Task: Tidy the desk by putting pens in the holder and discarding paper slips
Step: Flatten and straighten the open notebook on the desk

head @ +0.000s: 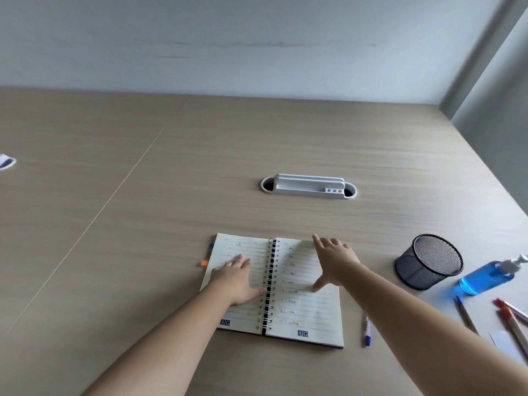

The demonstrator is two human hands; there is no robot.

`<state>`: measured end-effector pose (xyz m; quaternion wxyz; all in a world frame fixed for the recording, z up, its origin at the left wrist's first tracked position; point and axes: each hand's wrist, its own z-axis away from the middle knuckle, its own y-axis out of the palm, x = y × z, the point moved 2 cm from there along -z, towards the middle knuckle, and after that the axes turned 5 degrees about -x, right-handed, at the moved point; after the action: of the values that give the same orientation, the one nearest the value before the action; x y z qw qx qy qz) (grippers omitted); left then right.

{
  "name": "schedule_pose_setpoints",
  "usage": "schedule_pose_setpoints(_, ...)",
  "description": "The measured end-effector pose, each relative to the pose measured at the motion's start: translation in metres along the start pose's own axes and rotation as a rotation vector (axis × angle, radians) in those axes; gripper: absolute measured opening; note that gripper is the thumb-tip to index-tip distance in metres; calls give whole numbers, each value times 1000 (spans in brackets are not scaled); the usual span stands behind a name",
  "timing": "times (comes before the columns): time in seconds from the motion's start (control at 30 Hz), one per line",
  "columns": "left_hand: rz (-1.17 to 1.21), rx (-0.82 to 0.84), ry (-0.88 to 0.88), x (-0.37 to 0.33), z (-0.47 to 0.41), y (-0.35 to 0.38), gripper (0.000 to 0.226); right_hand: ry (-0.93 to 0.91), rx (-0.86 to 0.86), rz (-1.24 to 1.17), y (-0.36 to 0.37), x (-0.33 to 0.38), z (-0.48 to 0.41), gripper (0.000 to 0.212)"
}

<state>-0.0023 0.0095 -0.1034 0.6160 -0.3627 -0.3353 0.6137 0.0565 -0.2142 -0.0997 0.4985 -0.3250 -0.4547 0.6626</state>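
An open spiral notebook (303, 312) with handwritten lines lies in front of me on the wooden desk (171, 172). My left hand (237, 278) rests flat on its left page, fingers spread. My right hand (334, 261) hovers open over the right page, thumb touching the paper. A black mesh pen holder (428, 262) stands at the right and looks empty. A blue-capped pen (367, 330) lies just right of the notebook. Further right lie a blue-tipped pen (465, 314), two red-capped pens (511, 318) and a white paper slip (501, 340).
A blue sanitiser pump bottle (485, 277) lies beside the holder. A white cable-port cover (308, 186) is set into the desk beyond the notebook, another port (5, 162) at far left. Coloured sticky tabs (206, 257) poke from the notebook's left edge. A wall backs the desk.
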Motion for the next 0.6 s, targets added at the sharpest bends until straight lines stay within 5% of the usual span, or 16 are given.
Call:
schedule_pose_setpoints(0.47,44,11,-14,2,1,8,94,5,-95,146,-1,8,16,119)
schedule_pose_setpoints(0.6,65,0,-6,3,2,9,93,180,-379,-280,-7,-3,22,77)
